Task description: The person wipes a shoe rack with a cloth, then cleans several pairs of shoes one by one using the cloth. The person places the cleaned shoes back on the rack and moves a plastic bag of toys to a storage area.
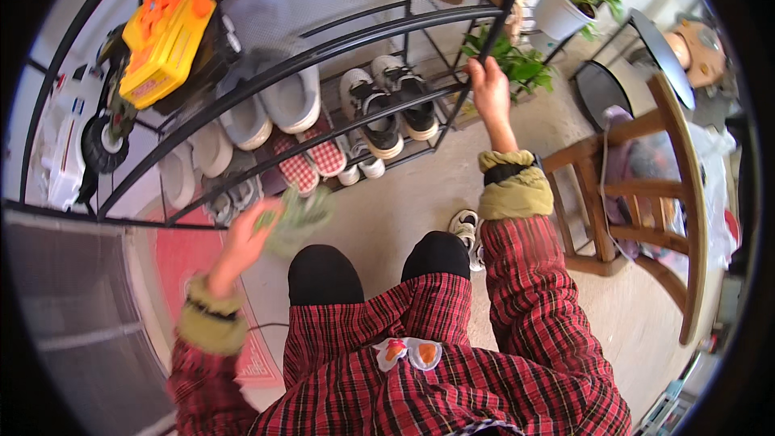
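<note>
My left hand (239, 248) is closed on a pale green item (303, 215), perhaps a cloth, too blurred by motion to name surely. It is in front of the lower shelf of a black metal shoe rack (339, 29). My right hand (491, 91) grips the rack's front right post (501, 27). On the shelves are black-and-white sneakers (381, 121), grey slippers (295, 100) and red-and-white checked slippers (295, 163). Small white shoes (363, 169) sit low beside the checked pair.
A yellow and orange toy truck (166, 54) stands on the rack's upper left. Potted green plants (560, 12) are beyond the right post. To my right stands a wooden chair (657, 194) with plastic bags (714, 181) by it. A red mat (187, 260) lies at the lower left.
</note>
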A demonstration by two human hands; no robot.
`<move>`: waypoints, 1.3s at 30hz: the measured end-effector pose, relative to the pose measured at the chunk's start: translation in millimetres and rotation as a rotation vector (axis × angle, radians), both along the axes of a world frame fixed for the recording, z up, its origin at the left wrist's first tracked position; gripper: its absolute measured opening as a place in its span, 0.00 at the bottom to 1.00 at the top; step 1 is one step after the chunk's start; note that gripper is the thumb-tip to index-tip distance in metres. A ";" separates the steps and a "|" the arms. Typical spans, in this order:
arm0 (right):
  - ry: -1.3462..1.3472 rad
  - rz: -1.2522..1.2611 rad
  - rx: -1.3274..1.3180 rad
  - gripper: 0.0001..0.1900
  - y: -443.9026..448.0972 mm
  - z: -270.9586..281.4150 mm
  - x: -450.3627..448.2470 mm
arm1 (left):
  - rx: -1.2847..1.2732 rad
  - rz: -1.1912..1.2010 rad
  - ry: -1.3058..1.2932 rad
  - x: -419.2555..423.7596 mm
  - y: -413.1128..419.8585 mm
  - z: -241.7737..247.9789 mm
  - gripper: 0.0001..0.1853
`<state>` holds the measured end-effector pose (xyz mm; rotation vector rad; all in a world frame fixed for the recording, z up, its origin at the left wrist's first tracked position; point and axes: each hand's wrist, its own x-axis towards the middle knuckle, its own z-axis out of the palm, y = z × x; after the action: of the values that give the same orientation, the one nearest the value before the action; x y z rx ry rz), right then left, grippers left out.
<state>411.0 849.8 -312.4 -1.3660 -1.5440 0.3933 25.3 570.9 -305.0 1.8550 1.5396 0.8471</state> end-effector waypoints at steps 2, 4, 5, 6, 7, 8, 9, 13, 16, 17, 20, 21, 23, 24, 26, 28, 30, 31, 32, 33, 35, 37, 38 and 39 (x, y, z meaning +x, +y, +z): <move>-0.010 0.020 -0.016 0.17 5.0 -3.9 3.8 | -0.424 0.136 0.256 -54.8 -108.2 0.5 0.13; -0.019 0.033 0.083 0.14 4.7 -3.6 12.5 | -1.035 0.370 0.131 -109.9 -229.5 15.3 0.11; 0.004 0.057 0.083 0.13 3.9 -2.0 15.8 | -1.186 0.394 0.437 -128.4 -301.6 35.7 0.16; 0.068 0.145 0.136 0.13 2.5 -0.6 16.9 | -1.397 0.274 0.879 -143.4 -364.5 53.6 0.20; 0.062 0.052 0.120 0.14 1.1 1.3 19.6 | -1.523 0.355 1.003 -157.3 -423.8 80.7 0.20; 0.021 -0.004 0.083 0.14 0.1 3.1 20.5 | -1.638 0.572 1.024 -161.0 -480.7 109.9 0.20; -0.012 0.019 0.069 0.15 -1.1 4.6 21.1 | -1.723 0.785 1.015 -157.3 -531.5 142.3 0.20; -0.026 0.025 0.083 0.16 -1.8 7.0 23.5 | -1.795 1.161 0.954 -119.0 -626.8 226.3 0.20; -0.019 -0.033 0.054 0.16 -0.3 5.3 24.3 | -1.720 1.146 0.909 -81.2 -600.4 245.1 0.20; 0.025 0.037 0.082 0.16 -0.8 4.2 24.6 | -1.674 1.102 0.885 -68.8 -575.1 244.2 0.20; 0.031 0.040 0.050 0.15 -1.6 2.0 21.6 | -1.368 0.774 0.723 -40.6 -449.9 229.2 0.20; 0.006 0.027 0.039 0.15 -2.6 0.8 18.9 | -1.293 0.730 0.596 -32.4 -394.9 221.0 0.20; -0.039 -0.055 0.028 0.16 -3.0 -0.5 14.8 | -1.087 0.736 0.097 -21.7 -266.3 212.1 0.11; -0.058 -0.097 0.007 0.16 -3.0 -0.7 13.1 | -0.948 0.536 0.102 -8.6 -205.9 210.9 0.08; -0.036 -0.047 -0.083 0.16 -3.1 -0.8 10.3 | -0.716 0.100 0.262 20.9 -91.7 217.5 0.06; -0.016 -0.073 -0.022 0.16 -2.8 0.1 8.5 | -0.535 -0.042 -0.031 63.4 2.8 202.6 0.11; -0.036 -0.115 -0.015 0.17 -2.9 0.8 6.0 | -0.512 -0.099 -0.389 106.0 81.5 166.4 0.13; -0.055 -0.137 -0.072 0.16 -3.1 1.1 4.3 | -0.494 -0.030 -0.517 125.2 113.8 140.7 0.14; -0.036 -0.146 -0.068 0.15 -3.5 1.0 1.8 | -0.458 -0.006 -0.673 140.4 143.8 115.8 0.14; -0.020 -0.144 -0.076 0.15 -3.3 1.1 -1.2 | -0.221 0.044 -0.625 151.5 173.0 91.7 0.15; -0.020 -0.147 -0.066 0.15 -2.4 0.4 -8.2 | 0.222 0.096 -0.285 155.3 227.3 56.7 0.16; 0.030 -0.153 -0.042 0.15 -1.4 0.6 -13.1 | 0.282 0.128 -0.013 162.9 267.6 27.1 0.19; 0.032 -0.162 -0.059 0.15 -1.1 1.4 -13.8 | 0.091 0.170 -0.036 176.1 279.9 10.9 0.20; 0.038 -0.165 -0.054 0.14 -1.1 2.0 -14.1 | 0.242 0.197 0.454 186.3 283.8 -2.9 0.22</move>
<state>396.8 848.7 -310.5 -1.5080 -1.3870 0.3587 211.5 854.8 -307.9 2.2074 1.9968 0.7583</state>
